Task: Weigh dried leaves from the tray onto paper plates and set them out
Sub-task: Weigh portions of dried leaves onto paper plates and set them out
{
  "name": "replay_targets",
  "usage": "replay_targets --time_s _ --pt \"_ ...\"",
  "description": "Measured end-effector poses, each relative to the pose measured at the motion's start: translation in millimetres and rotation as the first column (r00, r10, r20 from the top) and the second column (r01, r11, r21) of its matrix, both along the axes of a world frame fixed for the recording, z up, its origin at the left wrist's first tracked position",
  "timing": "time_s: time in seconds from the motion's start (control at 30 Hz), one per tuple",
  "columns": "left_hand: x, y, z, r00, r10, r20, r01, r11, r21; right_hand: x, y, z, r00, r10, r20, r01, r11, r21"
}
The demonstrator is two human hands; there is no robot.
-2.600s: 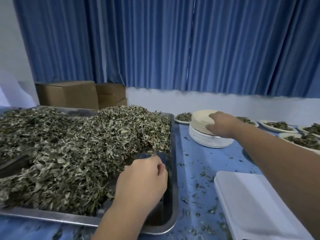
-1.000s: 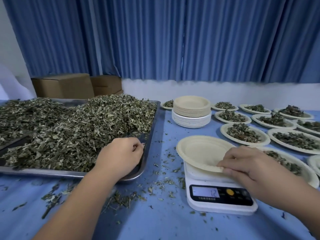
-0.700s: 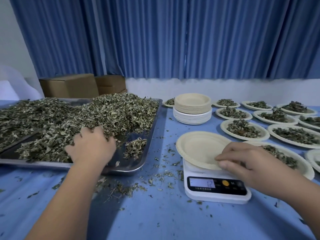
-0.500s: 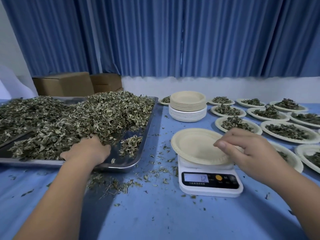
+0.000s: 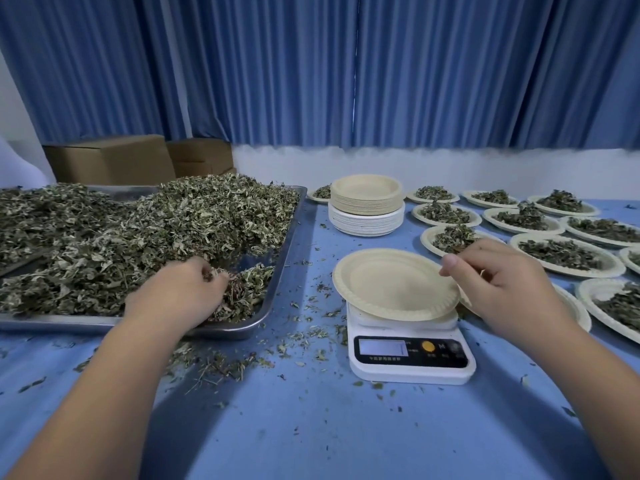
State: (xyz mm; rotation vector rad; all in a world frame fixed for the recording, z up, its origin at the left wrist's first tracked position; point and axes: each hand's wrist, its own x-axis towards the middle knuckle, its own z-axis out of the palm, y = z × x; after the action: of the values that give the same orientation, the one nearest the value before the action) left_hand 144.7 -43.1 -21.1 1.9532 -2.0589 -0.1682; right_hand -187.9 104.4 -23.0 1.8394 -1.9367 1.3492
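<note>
On the tray [image 5: 52,322], crumpled grey-green leaves [image 5: 173,220] were clutched by the left hand [image 5: 180,292]; the right hand's [image 5: 498,289] grip at the empty cream plate [image 5: 391,285] could not be told.

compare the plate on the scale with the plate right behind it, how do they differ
The plate on the scale is empty; the plate behind it holds a heap of dried leaves. The plate on the scale sits raised on the scale; the plate behind it lies on the blue table. Both are round, pale paper plates.

scale readout [image 5: 382,348] unreadable, tray [image 5: 69,323] cropped left
</note>
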Motion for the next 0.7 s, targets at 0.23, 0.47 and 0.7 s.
replay_targets --time_s 0.23,0.47,0.7 --pt "-28 15 -5 0.979 -0.133 0.157 0.152 0.982 -0.114 3 0 0 1.0 -0.017 0.006 0.017 1.0 -0.002" --pt "-38 22 -10 0.959 -0.245 0.143 0.218 0.959 0.184 -5 13 19 0.989 -0.04 0.139 0.002 0.966 0.26" --pt "-46 24 -15 0.965 -0.213 0.149 0.209 0.977 0.046 -11 27 21 0.96 -0.016 0.28 -0.25 0.407 0.878"
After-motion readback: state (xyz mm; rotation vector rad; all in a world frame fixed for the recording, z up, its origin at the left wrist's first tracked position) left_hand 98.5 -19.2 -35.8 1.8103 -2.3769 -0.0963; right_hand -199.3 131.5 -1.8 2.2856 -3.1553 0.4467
